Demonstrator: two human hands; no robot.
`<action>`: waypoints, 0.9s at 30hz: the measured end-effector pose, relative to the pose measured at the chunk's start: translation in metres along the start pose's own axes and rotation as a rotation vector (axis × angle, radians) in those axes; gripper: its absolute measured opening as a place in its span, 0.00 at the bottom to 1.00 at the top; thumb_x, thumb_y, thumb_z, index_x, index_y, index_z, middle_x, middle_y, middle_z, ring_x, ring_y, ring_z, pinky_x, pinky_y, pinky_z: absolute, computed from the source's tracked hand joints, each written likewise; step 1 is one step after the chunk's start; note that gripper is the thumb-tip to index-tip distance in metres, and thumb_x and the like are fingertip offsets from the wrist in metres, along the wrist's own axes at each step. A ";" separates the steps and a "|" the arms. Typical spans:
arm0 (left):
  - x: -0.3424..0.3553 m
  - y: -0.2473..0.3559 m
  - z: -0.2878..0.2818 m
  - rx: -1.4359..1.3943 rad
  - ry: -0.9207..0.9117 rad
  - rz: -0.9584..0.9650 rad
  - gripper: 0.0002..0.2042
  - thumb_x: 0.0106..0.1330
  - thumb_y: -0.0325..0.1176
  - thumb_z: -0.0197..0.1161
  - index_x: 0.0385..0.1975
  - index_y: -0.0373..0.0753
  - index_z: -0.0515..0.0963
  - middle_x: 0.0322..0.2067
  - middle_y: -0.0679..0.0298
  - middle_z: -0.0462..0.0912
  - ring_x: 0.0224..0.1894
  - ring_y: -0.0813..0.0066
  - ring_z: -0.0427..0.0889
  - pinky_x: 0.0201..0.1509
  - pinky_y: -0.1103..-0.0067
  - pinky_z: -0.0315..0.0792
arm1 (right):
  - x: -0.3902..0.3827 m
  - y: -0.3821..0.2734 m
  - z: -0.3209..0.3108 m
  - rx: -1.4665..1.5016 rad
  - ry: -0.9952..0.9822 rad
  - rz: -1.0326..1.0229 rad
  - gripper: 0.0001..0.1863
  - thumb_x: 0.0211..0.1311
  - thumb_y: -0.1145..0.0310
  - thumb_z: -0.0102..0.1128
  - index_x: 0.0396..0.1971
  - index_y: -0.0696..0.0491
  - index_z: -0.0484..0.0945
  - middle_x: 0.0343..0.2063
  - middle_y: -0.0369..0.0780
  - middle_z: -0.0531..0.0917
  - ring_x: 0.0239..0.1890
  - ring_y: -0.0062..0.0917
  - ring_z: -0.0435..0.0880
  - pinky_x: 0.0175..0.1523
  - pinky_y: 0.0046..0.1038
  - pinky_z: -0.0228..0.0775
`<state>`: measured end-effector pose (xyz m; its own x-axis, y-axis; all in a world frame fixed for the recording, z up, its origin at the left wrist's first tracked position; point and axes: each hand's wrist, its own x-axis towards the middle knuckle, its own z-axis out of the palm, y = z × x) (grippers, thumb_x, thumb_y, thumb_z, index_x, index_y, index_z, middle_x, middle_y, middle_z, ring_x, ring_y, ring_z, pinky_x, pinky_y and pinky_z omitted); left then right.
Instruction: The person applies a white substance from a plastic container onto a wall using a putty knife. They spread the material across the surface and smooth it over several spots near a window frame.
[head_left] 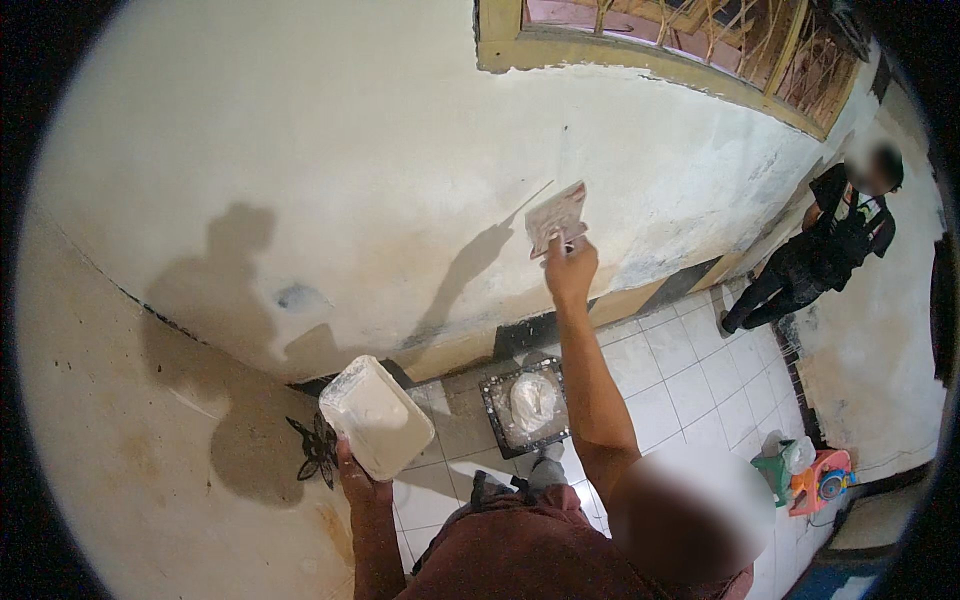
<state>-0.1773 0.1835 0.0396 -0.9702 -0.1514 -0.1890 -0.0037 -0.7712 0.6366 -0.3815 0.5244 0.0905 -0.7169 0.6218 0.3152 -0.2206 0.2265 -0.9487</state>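
My left hand (362,475) grips the lower left edge of a pale rectangular tray (378,418), its inside coated with whitish paste. My right arm is stretched out toward the wall (400,150). In my right hand (570,270) is a flat, broad-bladed scraper (556,215), its face smeared with pale and brownish residue. The scraper is held up near the wall; whether its edge touches the surface, I cannot tell. Pale, uneven patches cover the wall, with a dark mark (298,297) low on the left.
On the tiled floor (680,350) a dark, white-spattered square board (492,400) bears a white bag (533,402). A barred window (630,55) is above. At the right stands another person (840,235) in dark clothes. Green (770,468) and orange-red (815,480) plastic stools stand at lower right.
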 end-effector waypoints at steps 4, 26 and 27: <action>0.003 -0.002 -0.010 -0.033 0.061 -0.042 0.29 0.65 0.45 0.54 0.63 0.38 0.58 0.58 0.56 0.69 0.58 0.58 0.71 0.60 0.61 0.69 | -0.004 0.024 0.027 -0.470 0.106 -0.255 0.08 0.53 0.70 0.58 0.24 0.59 0.75 0.24 0.50 0.77 0.30 0.47 0.78 0.36 0.42 0.71; 0.004 -0.011 -0.019 -0.032 0.092 -0.019 0.28 0.66 0.46 0.54 0.62 0.40 0.60 0.58 0.57 0.69 0.59 0.59 0.70 0.62 0.61 0.67 | 0.012 0.015 0.024 -0.341 0.317 -0.435 0.05 0.55 0.77 0.54 0.31 0.59 0.76 0.26 0.48 0.74 0.30 0.43 0.75 0.34 0.38 0.66; 0.005 -0.010 -0.019 -0.046 0.090 -0.040 0.28 0.66 0.46 0.54 0.62 0.39 0.60 0.58 0.57 0.69 0.59 0.58 0.69 0.62 0.61 0.67 | 0.027 0.011 0.011 -0.382 0.367 -0.460 0.06 0.55 0.76 0.54 0.33 0.59 0.76 0.27 0.48 0.75 0.31 0.44 0.76 0.35 0.39 0.67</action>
<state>-0.1776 0.1781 0.0181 -0.9439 -0.1736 -0.2810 -0.0283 -0.8052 0.5924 -0.4111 0.5354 0.0883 -0.3222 0.5971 0.7346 -0.1520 0.7333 -0.6627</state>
